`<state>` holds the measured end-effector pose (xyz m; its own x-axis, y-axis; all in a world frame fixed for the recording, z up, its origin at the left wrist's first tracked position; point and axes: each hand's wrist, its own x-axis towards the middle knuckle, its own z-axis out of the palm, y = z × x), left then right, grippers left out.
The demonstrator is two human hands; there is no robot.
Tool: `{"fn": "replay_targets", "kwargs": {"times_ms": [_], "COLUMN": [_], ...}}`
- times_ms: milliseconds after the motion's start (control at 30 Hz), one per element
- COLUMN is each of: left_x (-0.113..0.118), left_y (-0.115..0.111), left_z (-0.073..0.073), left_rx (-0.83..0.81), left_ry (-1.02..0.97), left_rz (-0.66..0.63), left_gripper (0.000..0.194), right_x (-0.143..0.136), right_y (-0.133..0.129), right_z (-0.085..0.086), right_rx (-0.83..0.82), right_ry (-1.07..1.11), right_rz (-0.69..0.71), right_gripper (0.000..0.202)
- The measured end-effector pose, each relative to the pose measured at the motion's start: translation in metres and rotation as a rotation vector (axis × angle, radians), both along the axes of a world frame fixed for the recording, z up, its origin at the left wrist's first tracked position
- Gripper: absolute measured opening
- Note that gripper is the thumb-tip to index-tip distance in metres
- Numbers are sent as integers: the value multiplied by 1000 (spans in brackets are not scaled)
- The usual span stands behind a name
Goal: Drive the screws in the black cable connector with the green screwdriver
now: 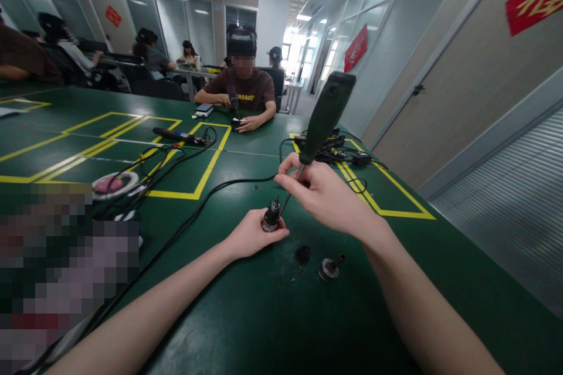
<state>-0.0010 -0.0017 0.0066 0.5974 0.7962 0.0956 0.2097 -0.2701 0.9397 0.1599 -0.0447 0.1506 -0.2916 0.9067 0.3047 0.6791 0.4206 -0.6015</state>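
Note:
My left hand (257, 234) is wrapped round the base of a small dark cylindrical part (271, 215), which stands upright on the green table (211, 316). In my right hand (316, 187), thumb and fingers close on the shaft of a screwdriver (328, 114), just below its large dark green handle. The screwdriver leans, handle up, and its shaft runs down beside the dark part; the tip is hidden behind that part and my left fingers. To the right of my left hand lie a small black cap (303, 254) and a round metal part with a stem (329, 268).
A black cable (185, 225) crosses the table at the left. Beyond it are a tape roll (115, 185) and a black tool (178, 136). More cables and an adapter (361, 159) lie at the back right. Across the table sits a person (246, 85) holding a tool.

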Motion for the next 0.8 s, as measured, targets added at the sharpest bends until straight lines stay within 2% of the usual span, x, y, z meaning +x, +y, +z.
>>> {"fn": "replay_targets", "kwargs": {"times_ms": [133, 367, 500, 600, 733, 800], "left_x": [0, 1, 0, 0, 0, 0], "left_y": [0, 0, 0, 0, 1, 1], "left_z": [-1, -2, -1, -1, -1, -1], "left_rx": [0, -8, -11, -7, 2, 9], "left_ry": [-6, -23, -17, -5, 1, 1], "left_rz": [4, 2, -4, 1, 7, 10], "left_gripper": [24, 23, 25, 25, 24, 23], "right_x": [1, 1, 0, 0, 0, 1], "right_y": [0, 0, 0, 0, 0, 0], "right_z": [-2, -5, -2, 0, -3, -4], "right_rx": [-15, -46, -67, -45, -29, -41], "right_ry": [40, 81, 49, 23, 34, 44], "right_rz": [-5, -14, -29, -20, -8, -23], "right_gripper": [6, 15, 6, 21, 10, 12]}}
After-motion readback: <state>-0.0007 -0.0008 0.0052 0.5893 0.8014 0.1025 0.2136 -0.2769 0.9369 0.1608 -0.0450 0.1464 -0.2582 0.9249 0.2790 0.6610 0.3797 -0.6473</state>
